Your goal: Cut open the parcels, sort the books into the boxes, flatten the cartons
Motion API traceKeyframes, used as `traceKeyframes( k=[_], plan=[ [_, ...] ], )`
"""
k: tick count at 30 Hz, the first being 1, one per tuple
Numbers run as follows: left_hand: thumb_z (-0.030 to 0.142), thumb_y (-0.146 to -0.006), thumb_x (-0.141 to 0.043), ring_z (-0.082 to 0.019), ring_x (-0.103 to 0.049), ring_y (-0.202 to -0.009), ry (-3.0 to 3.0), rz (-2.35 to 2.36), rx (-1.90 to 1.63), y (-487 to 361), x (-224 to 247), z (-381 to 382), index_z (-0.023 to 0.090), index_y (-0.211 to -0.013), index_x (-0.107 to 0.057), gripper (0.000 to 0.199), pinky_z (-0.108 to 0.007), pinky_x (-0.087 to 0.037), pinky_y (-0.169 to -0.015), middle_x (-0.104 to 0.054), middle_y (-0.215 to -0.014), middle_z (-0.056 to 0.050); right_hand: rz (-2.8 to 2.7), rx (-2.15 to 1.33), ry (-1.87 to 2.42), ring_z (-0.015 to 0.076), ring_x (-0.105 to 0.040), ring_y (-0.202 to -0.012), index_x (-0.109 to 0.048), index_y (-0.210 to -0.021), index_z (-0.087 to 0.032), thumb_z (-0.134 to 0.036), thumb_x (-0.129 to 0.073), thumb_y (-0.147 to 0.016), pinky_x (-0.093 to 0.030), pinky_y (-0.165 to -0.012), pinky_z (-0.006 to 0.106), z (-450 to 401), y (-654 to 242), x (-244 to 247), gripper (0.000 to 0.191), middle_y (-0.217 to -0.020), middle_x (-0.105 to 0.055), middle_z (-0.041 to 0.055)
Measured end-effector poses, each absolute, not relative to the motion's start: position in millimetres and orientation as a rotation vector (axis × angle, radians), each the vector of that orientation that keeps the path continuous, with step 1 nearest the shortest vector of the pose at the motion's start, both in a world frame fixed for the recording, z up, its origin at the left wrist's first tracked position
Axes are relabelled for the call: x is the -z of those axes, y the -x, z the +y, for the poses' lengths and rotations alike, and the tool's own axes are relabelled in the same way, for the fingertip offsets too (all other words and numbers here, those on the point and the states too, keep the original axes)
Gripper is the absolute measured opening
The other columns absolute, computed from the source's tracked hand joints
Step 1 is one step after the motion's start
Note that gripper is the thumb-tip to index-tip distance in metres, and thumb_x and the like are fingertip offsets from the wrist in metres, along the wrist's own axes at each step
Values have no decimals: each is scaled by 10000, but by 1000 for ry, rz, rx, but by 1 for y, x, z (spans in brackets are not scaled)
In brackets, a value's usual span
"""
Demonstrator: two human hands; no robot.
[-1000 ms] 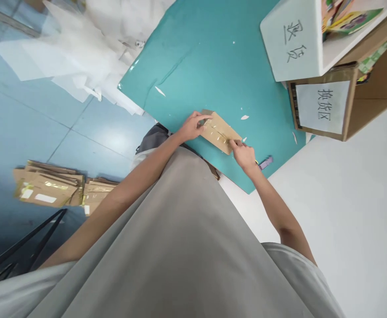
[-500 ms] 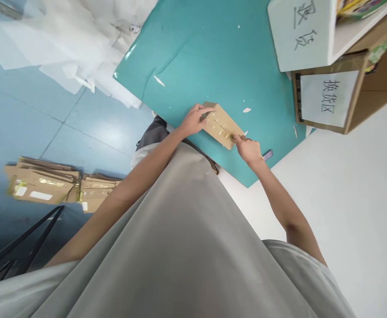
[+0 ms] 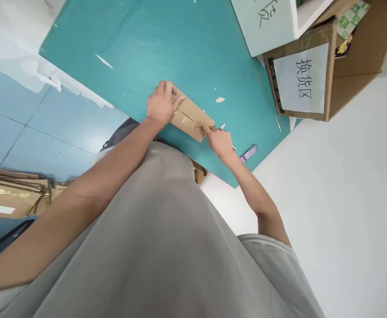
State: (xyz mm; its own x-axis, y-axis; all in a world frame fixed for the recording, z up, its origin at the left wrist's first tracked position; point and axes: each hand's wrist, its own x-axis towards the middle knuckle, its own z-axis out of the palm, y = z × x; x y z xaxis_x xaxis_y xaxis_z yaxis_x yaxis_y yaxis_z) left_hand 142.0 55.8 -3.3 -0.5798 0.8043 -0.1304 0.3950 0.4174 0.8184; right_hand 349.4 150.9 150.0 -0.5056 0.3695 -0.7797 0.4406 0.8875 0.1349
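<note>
A small flat brown cardboard box (image 3: 193, 112) with clear tape along its seam lies on the teal tabletop (image 3: 140, 48). My left hand (image 3: 163, 102) grips the box's left end, its thumb resting on top and the fingers bent over the far edge. At the opposite end, my right hand (image 3: 218, 139) is closed, with its index fingertip against the taped seam. What lies inside the right fist is hidden. A small yellow bit (image 3: 234, 149) shows beside the right wrist; I cannot tell whether it belongs to something held.
A narrow pale purple object (image 3: 249, 153) lies right of my right wrist. White paper scraps (image 3: 220, 100) dot the tabletop. An open cardboard carton (image 3: 328, 101) and a white bin (image 3: 269, 31) stand at upper right. Flattened cardboard (image 3: 11, 194) is stacked on the floor at left.
The view has shifted, so the table and box appear further left. My left hand has moved more over the box's end, its fingers now bent over the far edge. My right hand stays at the seam.
</note>
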Motion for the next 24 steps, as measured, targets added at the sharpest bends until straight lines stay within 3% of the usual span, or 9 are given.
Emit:
traceKeyframes(
  k=[4, 12, 20, 24],
  plan=[
    [710, -1053, -464, -213, -531, -1263, -990, 2110, -1014, -137, -4, 51, 295, -1216, -551, 455, -444, -385, -1210, -655, -1171, -58, 2133, 72, -593, 242, -703, -1028, -446, -1586, -273, -105, -316, -1093, -504, -782, 295, 154, -374, -153, 537, -1256, -712, 165],
    [753, -1024, -492, -197, -508, -1163, -968, 2139, -955, -135, -15, 54, 252, -1155, -509, 518, -476, -393, -1177, -661, -1136, -25, 2216, 159, -616, 248, -673, -1008, -542, -1478, -274, -159, -306, -1107, -444, -745, 286, 162, -408, -143, 455, -1231, -715, 160],
    [861, -944, -471, -294, -664, -1177, -1050, 2190, -1064, -134, -8, 51, 255, -1095, -575, 632, -480, -505, -1101, -664, -1131, -102, 2213, 331, -803, 255, -716, -975, -615, -1416, -259, -234, -387, -1112, -438, -736, 295, 162, -465, -130, 380, -1202, -758, 156],
    [820, -956, -506, -291, -690, -1135, -1067, 2214, -1088, -134, 0, 49, 238, -1100, -581, 604, -456, -517, -1097, -678, -1137, -115, 2215, 732, -1301, 239, -741, -852, -611, -1403, -252, -390, -486, -1102, -503, -763, 309, 158, -498, -106, 354, -1087, -813, 85]
  ],
)
